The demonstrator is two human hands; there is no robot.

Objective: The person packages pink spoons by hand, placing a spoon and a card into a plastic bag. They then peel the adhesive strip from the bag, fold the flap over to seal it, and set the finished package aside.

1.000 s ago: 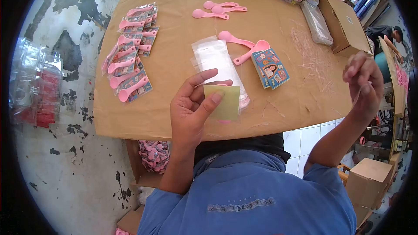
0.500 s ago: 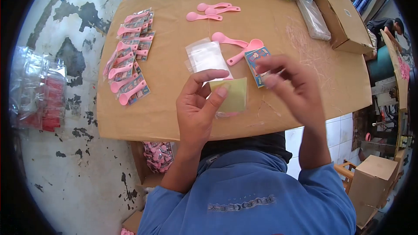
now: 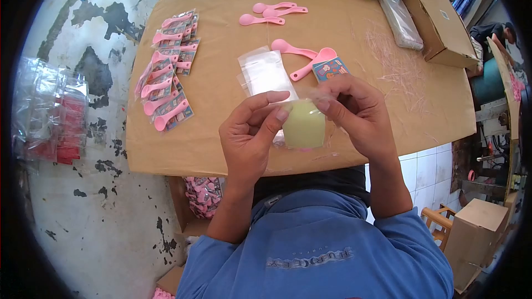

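Note:
Between my two hands is a small clear plastic bag with a yellow-green card (image 3: 304, 124) inside, held above the table's near edge. My left hand (image 3: 244, 141) is closed on the bag's left top corner, thumb in front. The fingers of my right hand (image 3: 361, 119) pinch its upper right corner. A bit of pink shows under the card's lower edge; what it belongs to is hidden. Just beyond my hands lie a stack of clear plastic bags (image 3: 268, 75), a pink spoon (image 3: 292, 49), another pink spoon (image 3: 320, 62) and blue printed cards (image 3: 331, 68), partly covered by my right hand.
Several bagged pink spoons with cards (image 3: 173, 113) lie in rows at the table's left. Farther back are three loose pink spoons (image 3: 262, 20). A cardboard box (image 3: 440, 25) and a plastic-wrapped bundle (image 3: 400, 22) stand at the right. Another person (image 3: 493, 34) is at far right.
My right hand has come in left and down from beside the bag and now pinches its upper right corner. The bag and card have shifted slightly right.

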